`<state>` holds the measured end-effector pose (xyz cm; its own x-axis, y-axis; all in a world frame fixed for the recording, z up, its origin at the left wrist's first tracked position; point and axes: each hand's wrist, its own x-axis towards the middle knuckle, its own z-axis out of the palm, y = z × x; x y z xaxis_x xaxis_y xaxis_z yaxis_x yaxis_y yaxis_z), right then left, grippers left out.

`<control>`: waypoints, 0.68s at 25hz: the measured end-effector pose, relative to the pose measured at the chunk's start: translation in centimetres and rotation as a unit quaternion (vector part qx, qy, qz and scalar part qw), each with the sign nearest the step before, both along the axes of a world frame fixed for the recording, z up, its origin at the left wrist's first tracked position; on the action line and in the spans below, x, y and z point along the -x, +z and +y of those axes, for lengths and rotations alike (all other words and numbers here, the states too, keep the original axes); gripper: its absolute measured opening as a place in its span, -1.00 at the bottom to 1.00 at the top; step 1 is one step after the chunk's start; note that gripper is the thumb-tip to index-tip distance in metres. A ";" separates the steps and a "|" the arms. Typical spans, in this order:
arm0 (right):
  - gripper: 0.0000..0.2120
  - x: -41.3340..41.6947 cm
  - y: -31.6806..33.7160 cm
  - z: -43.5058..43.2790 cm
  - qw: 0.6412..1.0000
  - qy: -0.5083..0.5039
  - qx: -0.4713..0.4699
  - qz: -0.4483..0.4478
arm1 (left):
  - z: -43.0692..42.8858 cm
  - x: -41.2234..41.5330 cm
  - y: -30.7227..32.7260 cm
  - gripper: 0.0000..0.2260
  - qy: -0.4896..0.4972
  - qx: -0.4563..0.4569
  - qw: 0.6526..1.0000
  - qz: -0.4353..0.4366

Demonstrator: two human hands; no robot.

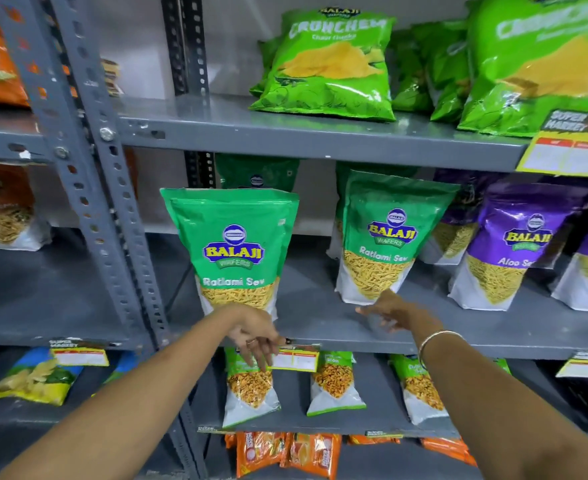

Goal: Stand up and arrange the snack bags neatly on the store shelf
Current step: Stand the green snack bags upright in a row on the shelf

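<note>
Two green Ratlami Sev bags stand upright on the middle grey shelf (pixel 320 320): the left bag (pixel 233 251) and the right bag (pixel 386 233). More green bags stand behind them. My left hand (pixel 256 336) hangs at the shelf's front edge just below the left bag, fingers apart and pointing down, holding nothing. My right hand (pixel 387 308) reaches toward the bottom corner of the right bag, fingers spread, close to it or just touching.
Purple Aloo Sev bags (pixel 514 244) stand at the right of the same shelf. Green Crunchem bags (pixel 330 64) lean on the upper shelf. Smaller bags (pixel 251 386) fill the lower shelf. A grey perforated upright (pixel 112 188) divides the racks at left. Price tags (pixel 294 356) hang on shelf edges.
</note>
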<state>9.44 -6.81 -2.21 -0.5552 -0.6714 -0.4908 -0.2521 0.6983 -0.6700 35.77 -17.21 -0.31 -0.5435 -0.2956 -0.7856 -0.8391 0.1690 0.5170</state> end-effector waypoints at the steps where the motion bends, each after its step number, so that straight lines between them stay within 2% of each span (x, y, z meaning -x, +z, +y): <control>1: -0.56 2.0 -0.5 0.2 1.000 -0.017 0.018 0.016 | 0.5 2.3 -0.2 -0.80 0.019 0.017 0.999 0.044; 3: -0.32 5.6 -1.4 0.4 0.995 -0.027 0.058 0.077 | 1.1 7.5 -0.7 -0.87 0.098 0.099 0.979 0.145; 4: -0.22 7.0 -1.6 0.2 0.991 -0.025 0.085 0.101 | 0.8 9.8 -1.1 -0.84 0.142 0.154 0.961 0.181; 5: -0.17 8.1 -1.6 -0.1 0.989 -0.028 0.116 0.088 | 0.5 12.0 -1.2 -0.71 0.184 0.186 0.943 0.205; 6: -0.17 8.4 -1.0 0.0 0.988 -0.023 0.147 0.050 | 0.2 13.7 -1.2 -0.50 0.225 0.193 0.928 0.225; 7: -0.22 9.2 -0.9 -0.3 0.984 -0.005 0.179 0.002 | 0.1 15.4 -1.2 -0.32 0.259 0.187 0.915 0.246; 8: -0.29 9.5 -0.4 -0.4 0.978 0.025 0.205 -0.041 | 0.0 16.7 -1.2 -0.25 0.281 0.178 0.904 0.267; 9: -0.32 9.7 -0.4 -0.6 0.968 0.063 0.230 -0.077 | -0.1 17.6 -1.3 -0.26 0.297 0.167 0.896 0.285; 11: -0.24 10.4 -0.9 -0.7 0.953 0.094 0.259 -0.127 | 0.1 18.8 -1.8 -0.40 0.322 0.163 0.882 0.303; 14: -0.21 10.2 -0.9 0.2 0.949 0.092 0.265 -0.144 | 1.4 18.7 -2.4 -0.51 0.359 0.201 0.863 0.293; 17: -0.30 9.4 0.1 2.3 0.954 0.087 0.252 -0.138 | 3.2 17.8 -1.7 -0.53 0.340 0.213 0.870 0.286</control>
<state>0.06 -4.52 -2.08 -0.3096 -0.9312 -0.1922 -0.1008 0.2332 -0.9672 17.95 -13.99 -1.97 -0.3961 -0.8996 -0.1838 -0.4458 0.0134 0.8950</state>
